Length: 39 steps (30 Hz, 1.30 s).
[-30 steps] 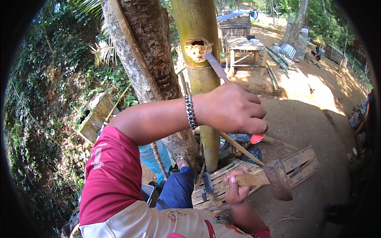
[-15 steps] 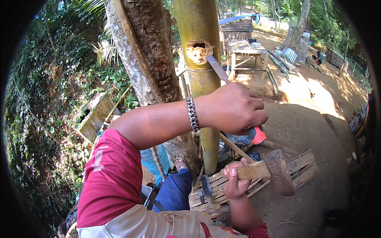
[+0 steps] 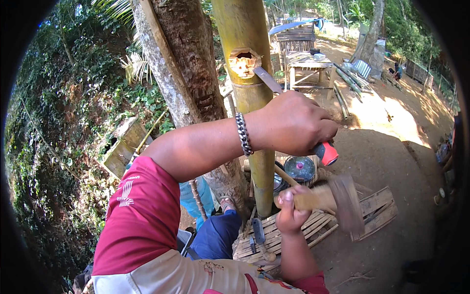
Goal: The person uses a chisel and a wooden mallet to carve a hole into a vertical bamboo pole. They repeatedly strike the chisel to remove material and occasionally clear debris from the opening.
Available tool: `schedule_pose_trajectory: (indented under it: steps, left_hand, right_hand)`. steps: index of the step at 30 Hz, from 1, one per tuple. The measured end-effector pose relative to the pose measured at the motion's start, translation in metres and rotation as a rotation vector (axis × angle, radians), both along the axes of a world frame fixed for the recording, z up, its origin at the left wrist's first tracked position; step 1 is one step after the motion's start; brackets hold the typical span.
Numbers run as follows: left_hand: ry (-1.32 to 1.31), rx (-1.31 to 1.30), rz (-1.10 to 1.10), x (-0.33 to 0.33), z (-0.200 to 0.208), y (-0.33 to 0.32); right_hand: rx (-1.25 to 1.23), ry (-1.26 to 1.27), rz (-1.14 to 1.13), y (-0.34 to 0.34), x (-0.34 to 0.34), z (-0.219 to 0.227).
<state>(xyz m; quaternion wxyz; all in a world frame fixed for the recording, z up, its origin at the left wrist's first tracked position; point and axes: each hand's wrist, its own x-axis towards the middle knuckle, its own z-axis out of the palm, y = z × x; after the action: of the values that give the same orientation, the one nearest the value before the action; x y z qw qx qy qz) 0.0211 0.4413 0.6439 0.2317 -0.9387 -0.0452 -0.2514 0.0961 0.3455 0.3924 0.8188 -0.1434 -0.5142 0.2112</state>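
Note:
My left hand (image 3: pixel 293 122) is closed around a chisel (image 3: pixel 268 80) with a red handle end (image 3: pixel 327 153). Its metal blade points up into a rough hole (image 3: pixel 244 61) cut in an upright yellow-green bamboo pole (image 3: pixel 249 98). A chain bracelet (image 3: pixel 243 133) circles that wrist. Lower down, my right hand (image 3: pixel 290 215) grips the wooden handle of a hammer (image 3: pixel 342 201), whose blurred head sits below and to the right of the chisel's red end, apart from it.
A thick tree trunk (image 3: pixel 183 73) stands just left of the bamboo. Bamboo slat mats (image 3: pixel 377 208) with tools (image 3: pixel 258 235) lie on the dirt below, beside a round lidded pot (image 3: pixel 299 167). Wooden tables and a shed (image 3: pixel 303 49) stand behind; green slope at left.
My right hand has lifted the hammer upward toward the chisel's red end. The left hand keeps the chisel set at the hole in the bamboo.

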Motion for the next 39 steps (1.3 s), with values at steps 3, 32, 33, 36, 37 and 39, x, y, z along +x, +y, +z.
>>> schedule_pose_trajectory:
  steps: [3, 32, 33, 36, 37, 39]
  left_hand:
    - [0.015, 0.004, 0.044, -0.002, 0.001, -0.001]
    - [0.111, 0.095, 0.118, 0.003, -0.017, 0.011]
    - [0.130, 0.109, 0.139, 0.000, -0.018, 0.011]
    - [0.106, 0.086, 0.060, 0.003, -0.015, 0.011]
    - [0.122, 0.095, 0.077, 0.002, -0.016, 0.012]
    - [0.153, 0.114, 0.110, 0.001, -0.019, 0.013]
  right_hand:
    - [0.048, 0.080, 0.055, -0.007, 0.003, 0.010]
    - [-0.061, 0.125, 0.065, -0.001, 0.000, -0.006]
    - [0.134, 0.287, 0.016, 0.004, 0.002, 0.006]
    - [0.002, -0.009, -0.117, 0.026, -0.001, -0.011]
    - [-0.165, 0.063, 0.054, 0.021, -0.007, -0.014]
    - [-0.091, 0.271, 0.160, 0.016, -0.010, -0.014]
